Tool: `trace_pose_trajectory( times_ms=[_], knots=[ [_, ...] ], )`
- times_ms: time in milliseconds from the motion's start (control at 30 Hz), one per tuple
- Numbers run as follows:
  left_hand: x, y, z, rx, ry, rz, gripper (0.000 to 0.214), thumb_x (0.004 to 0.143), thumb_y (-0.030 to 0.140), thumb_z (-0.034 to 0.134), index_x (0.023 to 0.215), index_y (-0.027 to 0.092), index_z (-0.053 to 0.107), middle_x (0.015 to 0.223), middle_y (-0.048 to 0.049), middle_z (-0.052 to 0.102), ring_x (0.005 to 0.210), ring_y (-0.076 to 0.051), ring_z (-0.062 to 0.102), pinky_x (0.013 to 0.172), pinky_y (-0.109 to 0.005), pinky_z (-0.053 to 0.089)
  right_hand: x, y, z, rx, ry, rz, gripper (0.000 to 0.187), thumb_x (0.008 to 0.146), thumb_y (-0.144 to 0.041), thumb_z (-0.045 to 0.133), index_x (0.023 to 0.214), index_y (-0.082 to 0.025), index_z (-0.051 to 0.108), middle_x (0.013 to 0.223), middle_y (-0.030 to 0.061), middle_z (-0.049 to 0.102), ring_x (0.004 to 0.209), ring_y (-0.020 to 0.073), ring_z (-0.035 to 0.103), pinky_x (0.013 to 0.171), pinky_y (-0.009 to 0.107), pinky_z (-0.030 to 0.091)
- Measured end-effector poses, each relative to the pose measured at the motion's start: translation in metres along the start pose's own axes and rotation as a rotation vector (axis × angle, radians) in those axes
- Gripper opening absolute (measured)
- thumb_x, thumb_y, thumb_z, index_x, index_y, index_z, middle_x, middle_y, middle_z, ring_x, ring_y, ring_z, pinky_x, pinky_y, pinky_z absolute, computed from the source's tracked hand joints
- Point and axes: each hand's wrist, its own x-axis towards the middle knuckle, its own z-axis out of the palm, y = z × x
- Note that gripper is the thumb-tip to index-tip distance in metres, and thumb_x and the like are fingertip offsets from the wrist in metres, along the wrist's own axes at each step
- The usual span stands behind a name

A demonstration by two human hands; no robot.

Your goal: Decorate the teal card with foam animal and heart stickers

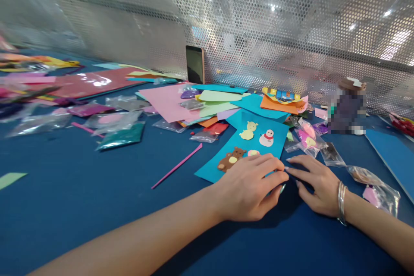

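A turquoise paper sheet (241, 146) lies on the dark blue table (97, 207), carrying stickers: a brown bear (230, 158), a yellow duck (249, 131), a snowman (267, 138) and a small pink-yellow piece (253, 153). My left hand (249, 187) rests on the sheet's near corner, fingers curled and pressed down flat. My right hand (315, 183), with silver bangles at the wrist, lies beside it on the table, fingers stretched toward the left hand's fingertips. Whether anything small is under the fingertips is hidden.
Coloured paper sheets (181, 103), clear plastic packets (310, 138) and a pink strip (177, 166) are scattered across the table. A phone (195, 64) leans upright against the perforated metal wall (258, 30). A blurred object (347, 110) stands at the right.
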Motion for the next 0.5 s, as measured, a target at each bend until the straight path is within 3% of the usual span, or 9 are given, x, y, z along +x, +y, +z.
trace_pose_trajectory(
  times_ms=[100,233,367,500],
  knots=[
    [0.0001,-0.0004,-0.0004,-0.001,-0.002,-0.001,0.018,0.084,0.015,0.041,0.091,0.014,0.058,0.089,-0.0067,0.061,0.079,-0.018,0.058,0.078,-0.037,0.047,0.0016,0.0011,-0.002,-0.049,0.014,0.032,0.027,0.08,-0.014,0.043,0.096,-0.011,0.065,0.091,0.0134,0.056,0.083,0.0218,0.053,0.07,0.039,0.05],
    [0.0004,-0.001,0.0001,0.0,0.003,0.001,0.018,0.084,0.015,0.042,0.092,0.014,0.058,0.088,-0.0064,0.061,0.078,-0.017,0.058,0.078,-0.036,0.047,0.0026,0.0026,-0.0039,-0.139,0.049,-0.006,0.021,0.074,-0.012,0.047,0.081,-0.011,0.066,0.073,0.0088,0.05,0.067,0.0187,0.044,0.057,0.034,0.041],
    [0.0003,-0.0008,0.0005,-0.004,-0.001,-0.003,0.018,0.084,0.015,0.042,0.092,0.014,0.058,0.088,-0.0056,0.06,0.078,-0.017,0.058,0.078,-0.037,0.047,0.0039,0.0031,-0.0061,-0.198,0.043,-0.104,0.019,0.074,-0.012,0.046,0.077,-0.011,0.065,0.062,0.0057,0.047,0.06,0.017,0.038,0.053,0.031,0.033],
    [-0.0003,-0.0008,0.0013,0.001,-0.002,-0.003,0.017,0.084,0.015,0.043,0.092,0.014,0.058,0.088,-0.0057,0.06,0.078,-0.017,0.057,0.078,-0.036,0.046,0.0043,0.0047,-0.0072,-0.149,0.01,-0.131,0.018,0.073,-0.013,0.046,0.078,-0.01,0.064,0.063,0.0064,0.049,0.06,0.0166,0.038,0.054,0.031,0.034]
  ],
)
